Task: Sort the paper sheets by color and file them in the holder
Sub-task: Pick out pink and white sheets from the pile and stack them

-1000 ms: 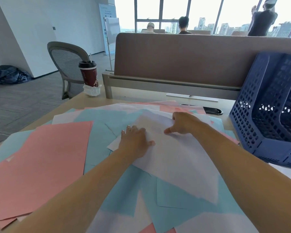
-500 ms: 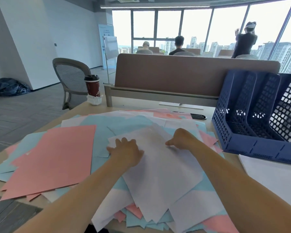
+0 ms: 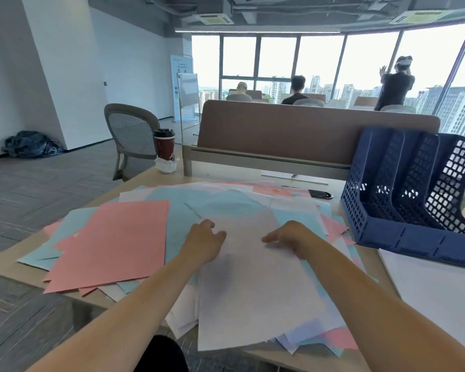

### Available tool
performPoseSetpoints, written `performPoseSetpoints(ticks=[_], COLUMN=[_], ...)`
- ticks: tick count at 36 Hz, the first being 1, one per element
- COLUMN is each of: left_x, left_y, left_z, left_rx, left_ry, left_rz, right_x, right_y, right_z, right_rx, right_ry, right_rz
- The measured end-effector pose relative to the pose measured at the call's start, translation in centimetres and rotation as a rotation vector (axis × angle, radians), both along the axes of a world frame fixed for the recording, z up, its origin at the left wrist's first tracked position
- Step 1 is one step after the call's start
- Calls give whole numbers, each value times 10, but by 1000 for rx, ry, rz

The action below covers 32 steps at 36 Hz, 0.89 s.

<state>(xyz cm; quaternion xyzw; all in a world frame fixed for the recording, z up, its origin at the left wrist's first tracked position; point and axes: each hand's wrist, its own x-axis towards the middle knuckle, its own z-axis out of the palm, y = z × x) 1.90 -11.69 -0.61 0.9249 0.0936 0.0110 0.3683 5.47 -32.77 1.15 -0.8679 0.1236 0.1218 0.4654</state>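
While both hands lay apart on the top sheet, the lot stood as follows. Item one: white sheet (image 3: 253, 291), uppermost on the heap, long axis running from the near tabletop edge away from the person, near end overhanging that edge. Item two: left hand (image 3: 204, 244), on the sheet's left margin, fingers loosely curled; whether it pinched the edge could not be told. Item three: right hand (image 3: 289, 237), on the right margin, thumb pointing inward, grip likewise undetermined. Item four: blue holder (image 3: 403, 238), perforated, upright, its compartments apparently without paper, standing ahead and to the right of both hands, well apart from the sheet; the right hand was the nearer. Item five: mixed heap beneath, including a large pink sheet (image 3: 110, 242) to the left and pale blue sheets (image 3: 226, 202) beyond the hands, unsorted. Item six: a white stack (image 3: 440, 296) on the near side of the holder. Sundries: coffee cup (image 3: 163, 145) at the far left corner of the tabletop (image 3: 226, 174); a dark phone (image 3: 320, 194) past the heap. Assessment: sorting barely begun; filing the sheet would likely require carrying it rightward and forward.
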Motion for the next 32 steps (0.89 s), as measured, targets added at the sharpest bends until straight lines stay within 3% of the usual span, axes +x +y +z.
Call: performPoseSetpoints(ticks=[5, 11, 14, 16, 18, 27, 32], left_x=[-1, 5, 12, 18, 16, 22, 19], left_y=[6, 14, 20, 25, 25, 19, 18], left_z=[0, 1, 12, 21, 36, 88, 80], left_rx=[-112, -253, -523, -873, -1047, -914, -904], left_ry=[-21, -84, -66, -2, 19, -371, -364], left_rz=[39, 122, 154, 50, -86, -126, -175], right_x=[-5, -3, -1, -1, -1, -3, -8], right_y=[-2, -17, -23, -24, -25, -24, -21], right_z=[-5, -1, 11, 23, 35, 82, 73], right_rx=[45, 214, 393, 496, 572, 746, 795], right_ry=[49, -187, -262, -311, -362, -569, -576], right_rz=[26, 59, 44, 36, 51, 73, 95])
